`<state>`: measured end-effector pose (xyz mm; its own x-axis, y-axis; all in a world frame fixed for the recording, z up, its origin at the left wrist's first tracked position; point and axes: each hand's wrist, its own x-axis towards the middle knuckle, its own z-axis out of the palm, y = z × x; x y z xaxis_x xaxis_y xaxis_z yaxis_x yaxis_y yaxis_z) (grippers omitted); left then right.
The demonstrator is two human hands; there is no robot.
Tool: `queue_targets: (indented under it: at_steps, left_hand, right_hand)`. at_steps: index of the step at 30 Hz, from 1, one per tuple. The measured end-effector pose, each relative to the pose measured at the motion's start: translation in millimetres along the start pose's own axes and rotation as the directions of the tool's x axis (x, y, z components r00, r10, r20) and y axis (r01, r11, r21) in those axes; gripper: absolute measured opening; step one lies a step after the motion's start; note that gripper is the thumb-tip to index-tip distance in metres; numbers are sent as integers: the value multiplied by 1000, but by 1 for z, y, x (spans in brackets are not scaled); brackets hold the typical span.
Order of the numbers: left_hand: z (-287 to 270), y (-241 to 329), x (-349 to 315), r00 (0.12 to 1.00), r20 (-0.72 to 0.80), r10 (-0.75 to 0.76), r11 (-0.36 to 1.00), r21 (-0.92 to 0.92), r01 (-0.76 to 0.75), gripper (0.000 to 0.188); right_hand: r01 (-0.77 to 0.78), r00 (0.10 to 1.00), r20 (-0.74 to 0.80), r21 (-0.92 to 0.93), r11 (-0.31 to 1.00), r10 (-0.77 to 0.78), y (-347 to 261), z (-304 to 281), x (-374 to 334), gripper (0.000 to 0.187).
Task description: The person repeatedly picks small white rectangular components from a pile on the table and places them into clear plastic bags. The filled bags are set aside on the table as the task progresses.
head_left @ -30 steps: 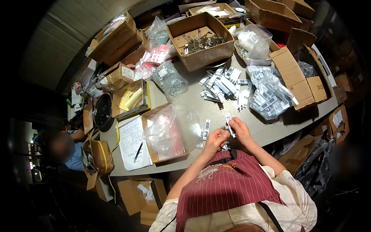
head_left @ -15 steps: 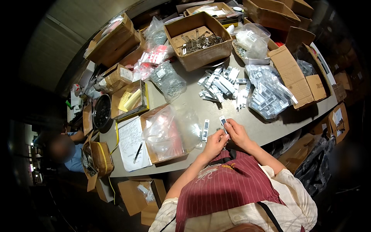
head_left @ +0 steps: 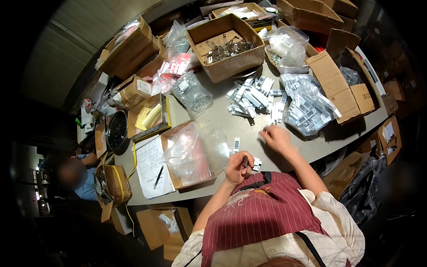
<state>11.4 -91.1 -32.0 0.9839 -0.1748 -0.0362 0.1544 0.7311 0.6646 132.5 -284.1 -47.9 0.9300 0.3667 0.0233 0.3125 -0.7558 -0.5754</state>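
Observation:
My left hand (head_left: 239, 169) is near the table's front edge, its fingers curled round a small dark metal piece (head_left: 245, 161). Right beside it lies a short white-and-grey plastic part (head_left: 256, 164). A similar narrow part with a dark window (head_left: 236, 144) rests on the table just beyond that hand. My right hand (head_left: 279, 140) hovers farther right over the table, its fingers smeared by motion, close to the near side of a heap of white and grey parts (head_left: 251, 98). Whether it has anything in it does not show.
A cardboard box of dark metal pieces (head_left: 227, 60) stands behind the heap. A clear bag of parts (head_left: 310, 109) lies to its right. On the left are a plastic-lined box (head_left: 187, 155), a handwritten sheet (head_left: 151, 178) and a pen (head_left: 158, 176). Another person (head_left: 85, 182) is at far left.
My hands have come apart; they were together on a narrow white part. The right hand moved up and right toward the heap. A dark metal piece now shows in the left.

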Motion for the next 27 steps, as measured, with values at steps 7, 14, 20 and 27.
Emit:
queue_targets:
  at_steps: [7, 14, 20, 27]
  left_hand:
    - [5, 3, 7, 973, -207, -102, 974, 178, 140, 37]
    - [-13, -10, 7, 955, -297, -28, 928, 346, 134, 31]
    - [-14, -16, 11, 941, -291, -172, 933, 259, 250, 29]
    - [-25, -24, 13, 952, -301, -64, 855, 475, 208, 26]
  right_hand:
    - [35, 933, -320, -379, 925, -166, 7, 1, 37, 43]
    - [100, 933, -327, -175, 979, -154, 23, 4, -5, 26]
    - [110, 944, -272, -282, 953, -189, 20, -13, -27, 17]
    - [134, 948, -234, -316, 939, -214, 3, -12, -11, 34]
